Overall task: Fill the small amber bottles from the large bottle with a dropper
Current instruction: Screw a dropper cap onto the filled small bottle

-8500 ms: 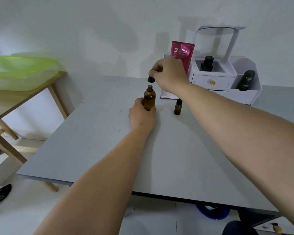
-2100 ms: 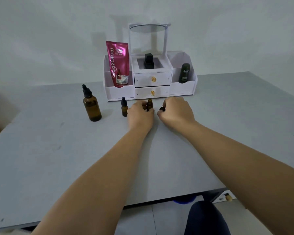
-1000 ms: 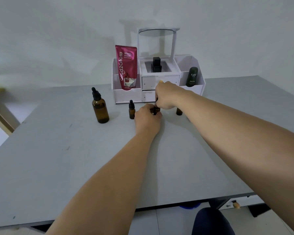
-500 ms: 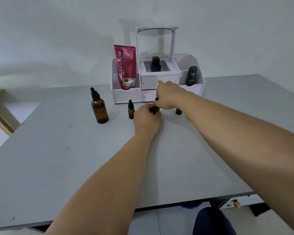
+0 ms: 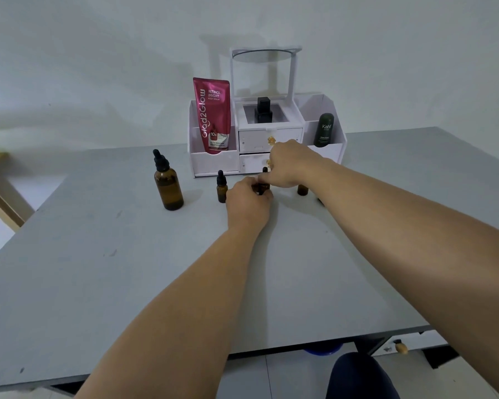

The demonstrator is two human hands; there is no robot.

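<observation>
small amber bottle (image 5: 260, 188) mostly hidden between both hands

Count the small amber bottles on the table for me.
3. One capped small bottle stands right of the large bottle; one is held in the left hand under the right hand; one is partly hidden behind the right forearm. Others may be hidden.

Large amber bottle (image 5: 168, 187) stood upright on the left, black dropper cap on. Just right of it, 1 small amber bottle (image 5: 221, 188) stood upright and capped. A 2nd small bottle (image 5: 260, 188) sat mostly hidden between both hands, a black dropper tip (image 5: 264, 169) showing just above it. A 3rd small amber bottle (image 5: 302, 190) stood farther right, its top hidden.
</observation>
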